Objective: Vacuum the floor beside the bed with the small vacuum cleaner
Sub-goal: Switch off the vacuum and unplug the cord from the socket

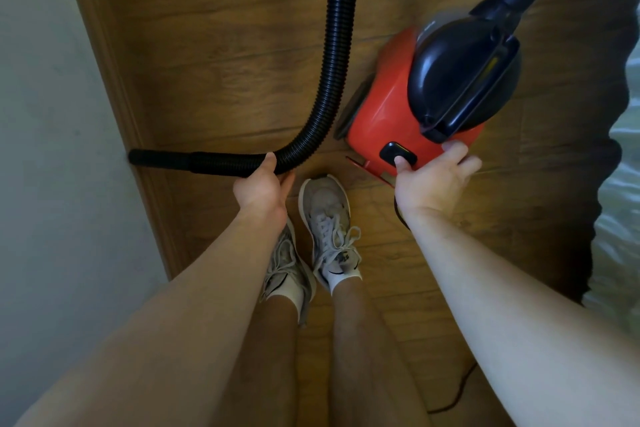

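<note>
- The left hand [259,189] is wrapped around the black hose [337,55], near its end by the wall [52,114].
- The right hand [434,184] is spread on the red vacuum cleaner [384,114], thumb on its black button [398,153].
- The vacuum cleaner sits on the wooden floor [225,45], beside the bed [620,201].

Your view is dim and warm, brightest on the right forearm [502,288] and the floor [225,45] ahead. Wide-angle bending curves the edges, and the vacuum cleaner [398,107] smears slightly.
</note>
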